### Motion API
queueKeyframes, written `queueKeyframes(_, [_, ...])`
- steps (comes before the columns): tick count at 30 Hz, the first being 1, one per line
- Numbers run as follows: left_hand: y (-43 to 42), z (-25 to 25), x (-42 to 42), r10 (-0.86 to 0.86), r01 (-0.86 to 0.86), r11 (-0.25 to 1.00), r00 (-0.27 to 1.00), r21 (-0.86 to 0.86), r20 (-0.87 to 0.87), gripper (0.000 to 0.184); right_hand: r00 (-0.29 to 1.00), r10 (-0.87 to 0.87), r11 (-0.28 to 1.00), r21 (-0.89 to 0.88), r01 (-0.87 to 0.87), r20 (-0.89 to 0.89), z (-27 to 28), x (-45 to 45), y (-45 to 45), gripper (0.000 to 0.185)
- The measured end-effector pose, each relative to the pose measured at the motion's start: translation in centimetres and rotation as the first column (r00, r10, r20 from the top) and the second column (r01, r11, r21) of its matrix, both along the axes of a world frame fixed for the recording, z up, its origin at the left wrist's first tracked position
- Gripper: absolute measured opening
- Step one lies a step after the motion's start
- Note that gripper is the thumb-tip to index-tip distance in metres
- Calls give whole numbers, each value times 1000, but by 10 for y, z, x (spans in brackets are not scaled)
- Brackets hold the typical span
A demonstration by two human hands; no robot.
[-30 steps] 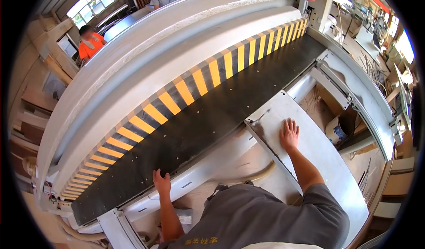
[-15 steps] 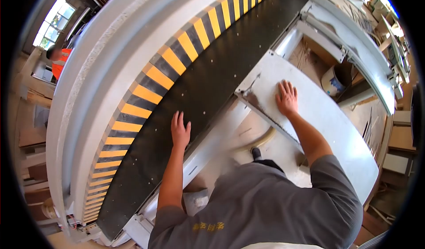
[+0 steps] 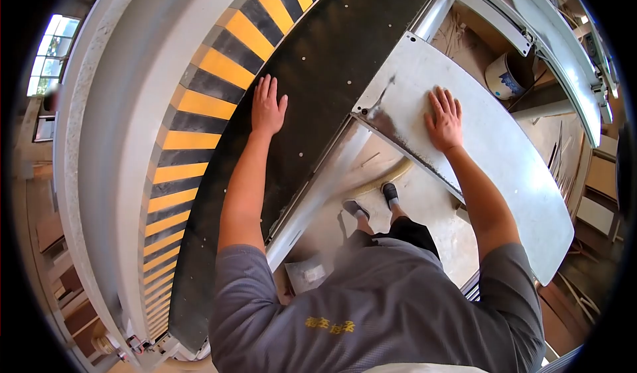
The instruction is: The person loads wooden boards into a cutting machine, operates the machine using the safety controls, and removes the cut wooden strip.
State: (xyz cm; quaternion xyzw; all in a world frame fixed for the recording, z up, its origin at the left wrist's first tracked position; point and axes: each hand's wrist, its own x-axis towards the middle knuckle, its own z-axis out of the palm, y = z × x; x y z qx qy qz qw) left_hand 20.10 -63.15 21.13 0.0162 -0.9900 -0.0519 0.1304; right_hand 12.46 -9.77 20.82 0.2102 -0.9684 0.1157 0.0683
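- Left hand [image 3: 268, 110], thumb apart, is lying flat; black bed [image 3: 320, 102] is running lengthwise beneath it, forward-right!
- Right hand [image 3: 445, 122], fingers parted, is resting on pale panel [image 3: 511, 174].

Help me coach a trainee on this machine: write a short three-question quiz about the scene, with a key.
1. Which hand is spread on the pale metal panel?
2. True or false: the left hand is gripping the bucket.
3. What colours are the stripes beside the black bed? a) red and white; b) black and yellow; c) blue and green.

Key: 1. The right hand. 2. False: it is over the black bed, with nothing visible in its grasp. 3. b.
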Motion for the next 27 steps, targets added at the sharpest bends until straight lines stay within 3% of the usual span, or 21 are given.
queueKeyframes(2, [-10, -2, -20, 32, -32, 994, 999, -102, 2, 67, 1000, 4, 1000, 1, -4, 0, -2, -2, 0, 62])
queueKeyframes(6, [9, -29, -29, 132, -136, 985, 990, -103, -40, 76, 1000, 8, 1000, 7, -8, 19, -5, 2, 3, 63])
queueKeyframes(8, [60, -18, -5, 39, -39, 999, 999, 22, 18, 82, 1000, 6, 1000, 6, -6, 22, -8, -4, -1, 63])
queueKeyframes(10, [92, 0, 17, -153, 124, 954, 985, 273, 85, 78, 1000, 1, 1000, 18, -2, 32, -12, -3, 2, 63])
queueKeyframes(11, [98, 11, 24, -181, 183, 966, 983, 180, -28, 76, 1000, 1, 1000, 13, -1, 28, -14, -5, 3, 63])
queueKeyframes(12, [94, 17, 25, -118, 122, 991, 990, 55, -73, 76, 1000, 2, 1000, 10, -3, 28, -17, -4, 4, 64])
queueKeyframes(13, [81, 15, 22, 45, -48, 998, 995, -30, -90, 78, 1000, 8, 1000, 7, -9, 28, -21, -3, 4, 64])
queueKeyframes(14, [62, 6, 14, 207, -221, 969, 970, -109, -123, 79, 1000, 5, 1000, 11, -6, 29, -23, -2, 4, 64])
queueKeyframes(16, [10, -39, 11, 483, -480, 859, 875, -176, -28, 84, 1000, -3, 1000, 15, 3, 26, -26, -3, 4, 64])
queueKeyframes(17, [16, -41, 20, 488, -481, 871, 872, -104, 51, 90, 1000, 6, 1000, 9, -6, 14, -30, -4, 6, 64])
queueKeyframes(21, [78, -52, 60, 440, -438, 898, 895, -43, 77, 95, 1000, 11, 1000, -11, -11, 26, -34, -5, 9, 66])
queueKeyframes(22, [99, -48, 72, 410, -409, 911, 912, -56, 21, 90, 1000, 12, 999, -48, -11, 25, -33, -5, 10, 67])
queueKeyframes(24, [145, -35, 103, 326, -330, 934, 944, 133, 53, 80, 1000, 5, 993, -119, -2, 25, -37, -6, 14, 68])
queueKeyframes(27, [218, -22, 160, 312, -306, 943, 950, 127, -24, 62, 999, -8, 940, -341, 24, 49, -39, -10, 23, 73])
